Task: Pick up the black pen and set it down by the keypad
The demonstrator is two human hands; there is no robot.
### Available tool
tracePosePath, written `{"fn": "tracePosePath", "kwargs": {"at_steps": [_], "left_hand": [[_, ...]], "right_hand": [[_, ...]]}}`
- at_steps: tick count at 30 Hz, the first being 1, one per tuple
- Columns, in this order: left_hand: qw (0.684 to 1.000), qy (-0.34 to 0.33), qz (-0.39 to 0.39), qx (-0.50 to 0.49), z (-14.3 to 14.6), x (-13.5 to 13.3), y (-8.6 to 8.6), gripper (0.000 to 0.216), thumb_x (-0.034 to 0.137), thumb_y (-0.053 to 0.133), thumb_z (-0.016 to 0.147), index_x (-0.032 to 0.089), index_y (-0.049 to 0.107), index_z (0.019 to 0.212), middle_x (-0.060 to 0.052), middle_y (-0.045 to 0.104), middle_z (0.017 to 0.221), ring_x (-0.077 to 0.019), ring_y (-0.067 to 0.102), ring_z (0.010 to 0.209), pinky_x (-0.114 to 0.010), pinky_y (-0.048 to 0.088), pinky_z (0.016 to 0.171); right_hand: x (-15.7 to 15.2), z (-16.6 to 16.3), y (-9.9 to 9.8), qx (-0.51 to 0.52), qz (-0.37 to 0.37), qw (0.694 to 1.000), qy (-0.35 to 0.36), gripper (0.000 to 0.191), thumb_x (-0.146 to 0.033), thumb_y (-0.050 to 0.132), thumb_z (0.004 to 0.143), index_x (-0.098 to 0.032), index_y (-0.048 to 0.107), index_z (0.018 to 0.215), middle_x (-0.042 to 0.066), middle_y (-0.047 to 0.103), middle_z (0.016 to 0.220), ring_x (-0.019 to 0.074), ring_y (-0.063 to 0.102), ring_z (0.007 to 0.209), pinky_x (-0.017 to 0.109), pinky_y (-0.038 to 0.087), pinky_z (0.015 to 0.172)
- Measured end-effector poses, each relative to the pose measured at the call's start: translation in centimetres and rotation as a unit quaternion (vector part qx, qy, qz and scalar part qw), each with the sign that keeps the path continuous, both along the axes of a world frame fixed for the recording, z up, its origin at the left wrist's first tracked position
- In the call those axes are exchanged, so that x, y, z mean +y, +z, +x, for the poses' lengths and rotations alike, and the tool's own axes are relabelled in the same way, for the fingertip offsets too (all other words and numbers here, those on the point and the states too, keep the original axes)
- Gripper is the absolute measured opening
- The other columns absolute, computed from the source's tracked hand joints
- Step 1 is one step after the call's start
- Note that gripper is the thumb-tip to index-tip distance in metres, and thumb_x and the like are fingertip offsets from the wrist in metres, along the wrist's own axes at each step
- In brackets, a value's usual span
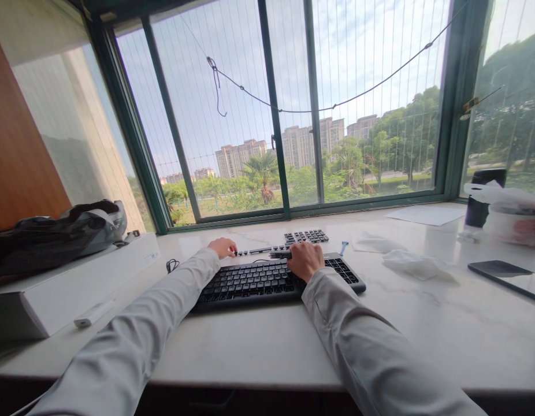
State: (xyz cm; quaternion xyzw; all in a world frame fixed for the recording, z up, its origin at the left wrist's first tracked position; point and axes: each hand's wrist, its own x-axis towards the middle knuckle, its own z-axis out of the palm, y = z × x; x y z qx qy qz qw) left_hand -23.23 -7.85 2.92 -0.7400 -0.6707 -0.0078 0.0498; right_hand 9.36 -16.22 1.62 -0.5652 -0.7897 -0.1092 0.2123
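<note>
A black keyboard [254, 282] lies on the counter below both hands, with the keycaps gone from its number pad. My left hand [223, 247] is behind its left end, fingertips closed on a small black keycap [236, 252] at the end of a row of loose ones. Over the keyboard's right part, my right hand [306, 259] is closed around a dark, narrow thing [279, 254] that points left; its kind is unclear. Behind the hands lie a long loose space bar [260, 250] and a group of loose keycaps [311, 236]. A small blue tool [344, 247] lies right of them.
At left, a white box [77, 283] bears a dark bag [59, 231]; a small white device [94, 314] lies before it. Crumpled plastic [417, 264], a phone [510, 274], a bagged tub [514, 219] and a paper sheet [426, 215] are at right. Windows [289, 115] stand behind.
</note>
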Motion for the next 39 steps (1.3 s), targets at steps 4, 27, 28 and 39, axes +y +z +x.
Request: {"fn": "tracePosePath", "kwargs": {"at_steps": [4, 27, 28, 39], "left_hand": [[1.000, 0.005, 0.003, 0.000, 0.1, -0.3, 0.2, 0.030, 0.034, 0.069, 0.069, 0.032, 0.068, 0.099, 0.003, 0.069, 0.103, -0.0168, 0.061, 0.092, -0.024, 0.044, 0.081], [0.967, 0.111, 0.212, -0.083, 5.6, -14.5, -0.7, 0.029, 0.045, 0.042, 0.087, 0.032, 0.067, 0.097, -0.002, 0.070, 0.100, -0.0235, 0.062, 0.090, -0.033, 0.044, 0.074], [0.963, 0.112, 0.226, -0.095, 5.8, -15.8, -1.0, 0.030, 0.047, 0.042, 0.087, 0.032, 0.067, 0.096, -0.001, 0.070, 0.100, -0.0232, 0.062, 0.089, -0.032, 0.044, 0.074], [0.940, 0.049, 0.274, -0.198, 2.3, -23.9, -3.3, 0.025, 0.040, 0.047, 0.088, 0.026, 0.067, 0.095, -0.001, 0.069, 0.100, -0.0167, 0.062, 0.090, -0.025, 0.045, 0.082]], "right_hand": [[0.1, 0.0, 0.0, 0.002, -0.011, 1.000, 0.000, 0.023, -0.021, 0.049, 0.076, -0.015, 0.070, 0.082, 0.014, 0.067, 0.081, 0.0236, 0.063, 0.079, 0.033, 0.040, 0.070], [-1.0, 0.0, -0.2, -0.025, -0.020, 0.999, 0.001, 0.027, -0.025, 0.048, 0.079, -0.015, 0.068, 0.094, 0.014, 0.067, 0.089, 0.0244, 0.062, 0.086, 0.034, 0.041, 0.075], [-1.2, -0.1, -0.3, -0.034, -0.023, 0.999, 0.004, 0.027, -0.025, 0.048, 0.079, -0.015, 0.068, 0.095, 0.014, 0.067, 0.090, 0.0246, 0.062, 0.086, 0.034, 0.041, 0.075], [-2.3, -0.3, 0.2, -0.036, -0.007, 0.999, -0.020, 0.026, -0.028, 0.048, 0.082, -0.017, 0.067, 0.096, 0.013, 0.067, 0.091, 0.0268, 0.062, 0.088, 0.036, 0.039, 0.073]]}}
